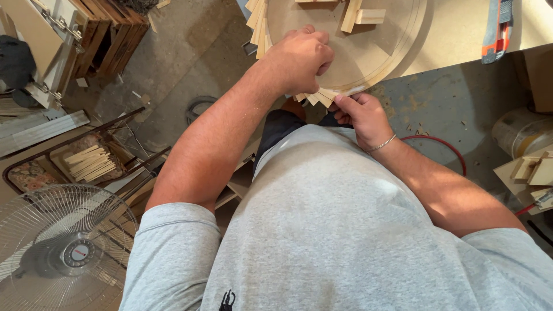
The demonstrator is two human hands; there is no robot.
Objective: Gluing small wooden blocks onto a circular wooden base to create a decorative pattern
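Your left hand (299,57) is curled into a loose fist on the round wooden disc (368,46), knuckles up, pressing down near its front edge. What the fingers hold underneath, I can't tell. Your right hand (363,115) is just below the rim, thumb and fingertips pinched on one of the small wooden slats (318,98) that fan out from under the disc's edge. More slats (259,26) are fanned along the disc's left side, touching one another. The disc lies flat on the pale workbench (461,34), overhanging its near edge right in front of your grey shirt (345,230). Two short wood blocks (360,16) rest on top of the disc, at the far side. An orange and grey knife (497,29) lies on the bench, well off to the right. Down to your left, a bundle of loose sticks (89,163) sits on a chair, with a fan (63,250) beside it.
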